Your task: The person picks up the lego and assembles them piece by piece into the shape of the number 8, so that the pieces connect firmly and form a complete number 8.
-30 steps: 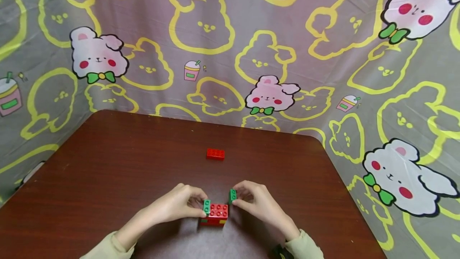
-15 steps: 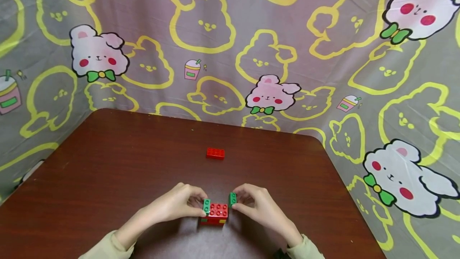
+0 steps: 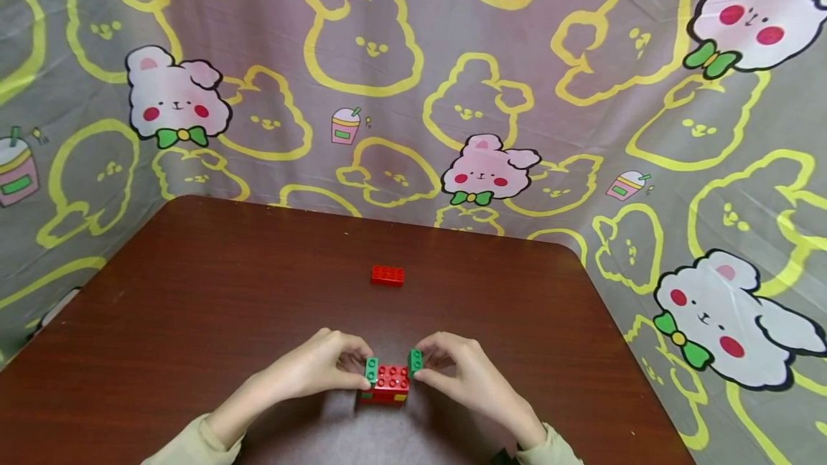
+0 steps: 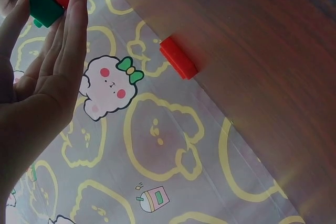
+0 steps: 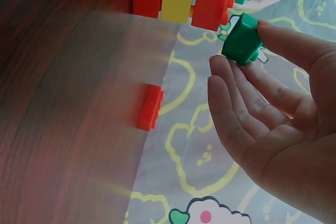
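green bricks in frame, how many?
2. One green brick sits at the left end of the stack, held by the left hand. The other green brick is pinched in the right hand. More may be hidden.

Red brick (image 3: 387,275), bunny-patterned grey cloth (image 3: 413,77)

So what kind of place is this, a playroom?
Probably a home play corner, though that is only a guess: a dark wooden table, a cartoon bunny cloth hung behind it, and toy building bricks between two hands.
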Demonstrator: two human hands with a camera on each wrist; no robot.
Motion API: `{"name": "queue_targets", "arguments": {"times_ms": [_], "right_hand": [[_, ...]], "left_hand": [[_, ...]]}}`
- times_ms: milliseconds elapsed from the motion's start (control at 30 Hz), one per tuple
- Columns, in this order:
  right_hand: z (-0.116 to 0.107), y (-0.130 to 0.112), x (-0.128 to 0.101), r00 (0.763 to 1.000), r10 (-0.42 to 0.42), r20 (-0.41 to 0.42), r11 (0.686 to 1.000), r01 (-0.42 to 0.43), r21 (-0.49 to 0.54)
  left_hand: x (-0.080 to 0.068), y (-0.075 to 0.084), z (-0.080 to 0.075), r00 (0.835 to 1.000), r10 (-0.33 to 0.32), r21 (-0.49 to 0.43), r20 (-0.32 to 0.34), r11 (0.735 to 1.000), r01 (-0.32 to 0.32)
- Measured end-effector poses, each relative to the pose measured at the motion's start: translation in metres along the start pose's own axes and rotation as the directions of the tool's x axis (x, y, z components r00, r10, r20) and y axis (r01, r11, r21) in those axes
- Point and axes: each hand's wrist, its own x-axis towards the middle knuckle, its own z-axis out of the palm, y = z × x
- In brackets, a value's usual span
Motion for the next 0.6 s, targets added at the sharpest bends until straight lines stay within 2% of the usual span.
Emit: {"name": "queue_targets", "arguments": {"times_ms": [600], "right_hand": [[0.0075, -0.0015, -0.0027, 0.998, -0.059, 0.01, 0.998, 0.059, -0.012]], "left_hand": [[0.0004, -0.002, 0.0018, 1.0, -0.003, -0.019, -0.001, 1.0, 0.003]]}}
